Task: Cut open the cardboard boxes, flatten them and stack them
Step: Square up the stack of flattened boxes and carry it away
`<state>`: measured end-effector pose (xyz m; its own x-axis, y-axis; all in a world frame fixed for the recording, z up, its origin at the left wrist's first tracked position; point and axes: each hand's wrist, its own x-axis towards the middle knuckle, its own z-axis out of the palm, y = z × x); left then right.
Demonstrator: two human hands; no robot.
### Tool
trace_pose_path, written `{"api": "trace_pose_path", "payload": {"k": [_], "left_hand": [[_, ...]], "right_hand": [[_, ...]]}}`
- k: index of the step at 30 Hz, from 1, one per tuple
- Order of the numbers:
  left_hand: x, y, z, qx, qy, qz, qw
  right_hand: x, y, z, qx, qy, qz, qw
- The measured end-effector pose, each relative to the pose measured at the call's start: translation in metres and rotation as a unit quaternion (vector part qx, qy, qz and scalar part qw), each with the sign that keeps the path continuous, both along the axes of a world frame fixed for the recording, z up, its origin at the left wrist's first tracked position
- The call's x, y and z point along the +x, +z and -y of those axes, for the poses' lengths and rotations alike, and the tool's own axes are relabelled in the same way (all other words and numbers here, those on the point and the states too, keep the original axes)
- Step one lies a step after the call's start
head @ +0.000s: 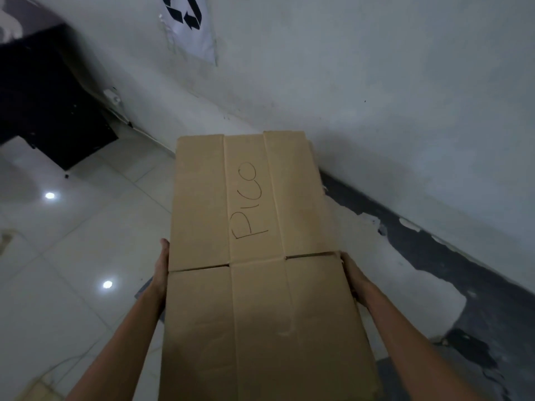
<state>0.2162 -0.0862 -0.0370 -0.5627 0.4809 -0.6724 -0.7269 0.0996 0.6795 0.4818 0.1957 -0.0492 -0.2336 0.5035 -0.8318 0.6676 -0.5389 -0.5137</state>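
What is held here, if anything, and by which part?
The flattened cardboard box, by its two side edges: left hand on the left edge, right hand on the right.

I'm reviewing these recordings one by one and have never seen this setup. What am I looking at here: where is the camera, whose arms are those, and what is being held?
There is no machine here. A person wears one wide-angle camera on the head, so the single picture looks forward and down along their own arms. The left hand and right hand hold a flattened cardboard box, marked PICO in pen, by its two side edges. The fingers are hidden beneath it. Below it is a white tiled floor, and ahead is a white wall that bears a recycling sign. A dark cabinet stands at the far left.
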Motion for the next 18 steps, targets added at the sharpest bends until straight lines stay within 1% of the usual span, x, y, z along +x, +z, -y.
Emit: {"api": "trace_pose_path", "payload": {"k": [2, 4, 5, 7, 9, 10, 12, 14, 16, 18], "left_hand": [[-0.004, 0.007, 0.003, -0.016, -0.032, -0.014, 0.999], [-0.008, 0.013, 0.006, -0.018, -0.046, -0.008, 0.999], [-0.01, 0.013, 0.008, -0.029, -0.045, -0.001, 0.999], [-0.017, 0.007, 0.012, -0.028, -0.062, 0.029, 0.997], [-0.02, 0.01, 0.013, -0.022, -0.097, 0.044, 0.994], [-0.02, 0.01, 0.013, -0.003, -0.116, 0.05, 0.992], [-0.019, 0.011, 0.011, 0.008, -0.131, 0.045, 0.99], [-0.02, 0.006, 0.008, -0.007, -0.116, 0.042, 0.992], [-0.017, 0.004, 0.008, 0.003, -0.088, 0.038, 0.995], [-0.014, 0.002, 0.005, -0.012, -0.093, 0.018, 0.995]], "right_hand": [[0.002, 0.013, -0.001, -0.014, 0.053, 0.03, 0.998], [0.002, 0.021, -0.012, -0.065, 0.085, 0.037, 0.994], [0.002, 0.026, -0.016, -0.075, 0.082, 0.041, 0.993], [0.002, 0.021, -0.026, -0.091, 0.061, 0.022, 0.994], [0.002, 0.014, -0.027, -0.09, 0.04, -0.004, 0.995], [0.002, 0.009, -0.027, -0.086, 0.03, -0.021, 0.996], [0.001, 0.006, -0.024, -0.088, 0.037, -0.071, 0.993], [0.0, 0.005, -0.023, -0.087, 0.055, -0.1, 0.99], [-0.001, 0.006, -0.022, -0.07, 0.081, -0.103, 0.989], [-0.004, 0.007, -0.022, -0.043, 0.1, -0.096, 0.989]]}}
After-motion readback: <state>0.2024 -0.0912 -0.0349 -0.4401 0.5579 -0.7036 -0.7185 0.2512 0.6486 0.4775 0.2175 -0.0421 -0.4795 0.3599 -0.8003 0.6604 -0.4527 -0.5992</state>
